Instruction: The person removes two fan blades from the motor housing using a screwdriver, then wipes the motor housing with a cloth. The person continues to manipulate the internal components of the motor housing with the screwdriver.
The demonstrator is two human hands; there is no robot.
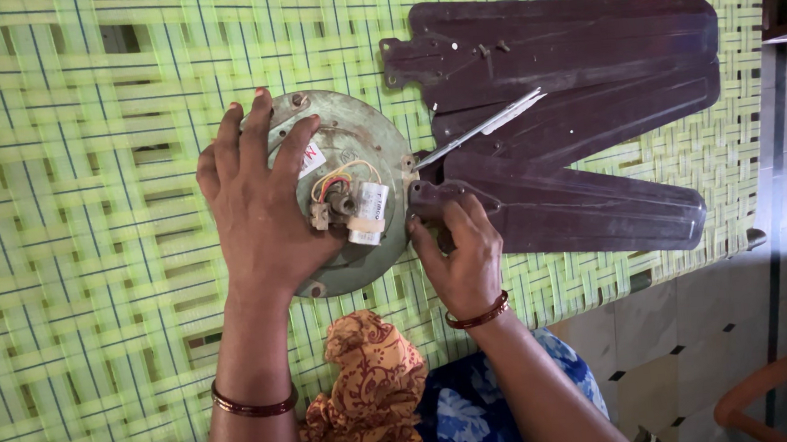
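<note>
A round, dusty grey-green fan motor housing (366, 141) lies on a woven green cot. At its centre sit coloured wires and a small white cylindrical capacitor (370, 211). My left hand (261, 206) lies flat on the housing's left half, fingers spread, pressing it down. My right hand (462, 258) grips the root of a dark maroon fan blade (593, 213) at the housing's right edge. A thin metal tool (483, 126) lies across the blades, its tip at the housing's rim.
Two more maroon blades (565, 47) are stacked fanned out at upper right. The woven green cot surface (75, 222) fills the left. A tiled floor (683, 340) lies lower right, with a reddish curved object (768, 385). Patterned cloth (368, 395) sits at my lap.
</note>
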